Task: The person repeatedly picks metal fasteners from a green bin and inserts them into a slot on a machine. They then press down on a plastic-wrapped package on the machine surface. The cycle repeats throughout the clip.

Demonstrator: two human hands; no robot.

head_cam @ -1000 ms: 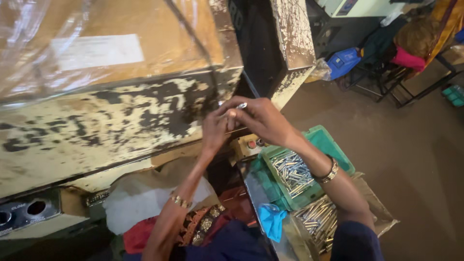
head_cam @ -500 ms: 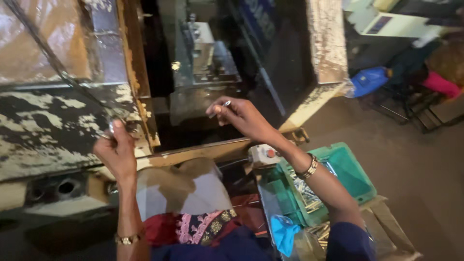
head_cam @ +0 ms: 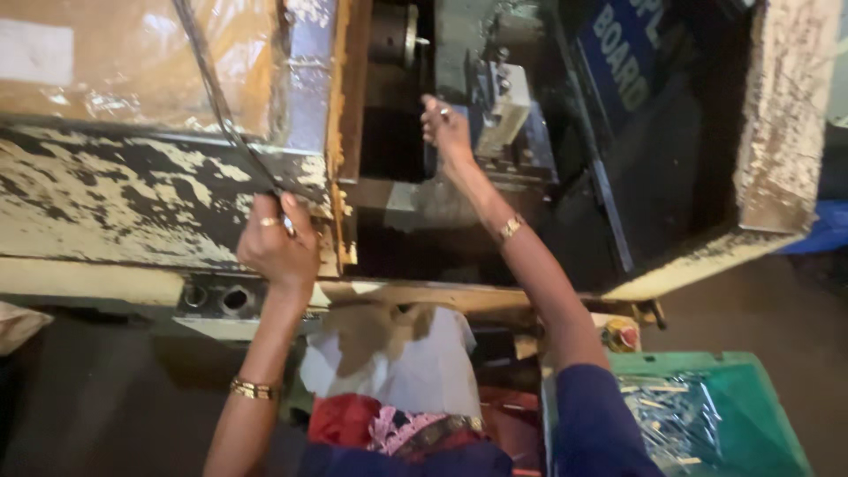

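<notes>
Worn, paint-flaked metal fills the upper view: an old machine (head_cam: 132,203) with a sliding guard door (head_cam: 150,71) of scratched amber plastic, pushed aside to open a dark work chamber (head_cam: 548,150). Below it lie a brown floor (head_cam: 777,309), a white cloth (head_cam: 415,362) over the person's lap, and a green crate (head_cam: 751,397) of small metal pieces in a clear bag at the lower right.

Inside the chamber the right hand (head_cam: 446,128) reaches up to the grey holding fixture (head_cam: 503,115), its fingertips pinched together on a small shiny metal piece (head_cam: 443,111) (too small to tell its shape). The left hand (head_cam: 278,247) rests at the door's edge, fingers closed on the thin dark rod (head_cam: 221,106) that runs diagonally across the guard.

To do this well, I judge the piece should go squarely into the fixture with the pinch kept light and near its tip, the wrist clear of the block's corners. The left grip should keep the door steady so it cannot slide toward the reaching forearm.
</notes>
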